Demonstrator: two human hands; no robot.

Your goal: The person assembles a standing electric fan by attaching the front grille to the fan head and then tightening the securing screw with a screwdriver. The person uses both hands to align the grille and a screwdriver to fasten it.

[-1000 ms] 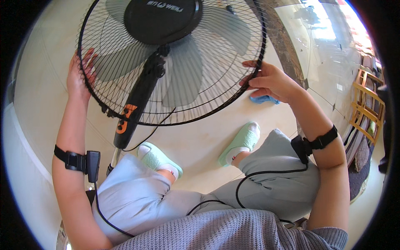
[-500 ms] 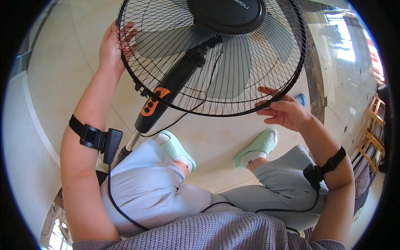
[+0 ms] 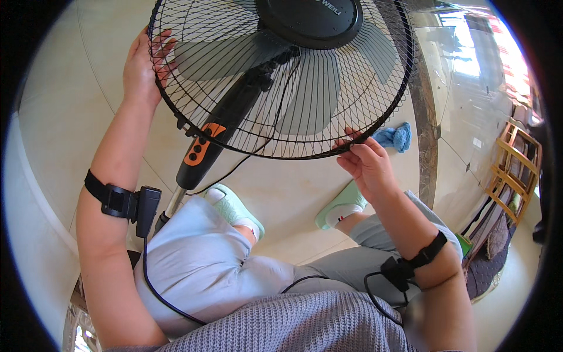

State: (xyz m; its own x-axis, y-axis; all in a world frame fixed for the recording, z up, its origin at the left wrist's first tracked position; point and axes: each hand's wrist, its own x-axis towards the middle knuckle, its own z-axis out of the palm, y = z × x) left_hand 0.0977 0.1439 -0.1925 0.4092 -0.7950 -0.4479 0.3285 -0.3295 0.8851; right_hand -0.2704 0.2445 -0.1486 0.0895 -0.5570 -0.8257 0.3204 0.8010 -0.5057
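Observation:
A black pedestal fan fills the upper middle of the view. Its round wire grille (image 3: 293,117) faces me, with grey blades and a black centre cap (image 3: 311,20) behind the wires. A black stem with an orange button panel (image 3: 202,146) runs down toward my lap. My left hand (image 3: 143,61) grips the grille's rim at the upper left, fingers hooked through the wires. My right hand (image 3: 366,164) holds the lower right rim with its fingertips on the wire edge.
I sit over a cream tiled floor (image 3: 76,117), knees apart, with pale green slippers (image 3: 234,205) on my feet. A blue cloth (image 3: 394,136) lies on the floor behind the fan. A wooden rack (image 3: 513,167) stands at the right. Black straps with cables ring both arms.
The fan has shifted right and upward in view. My left hand rose along the left rim, and my right hand slid down from the right side to the lower right edge.

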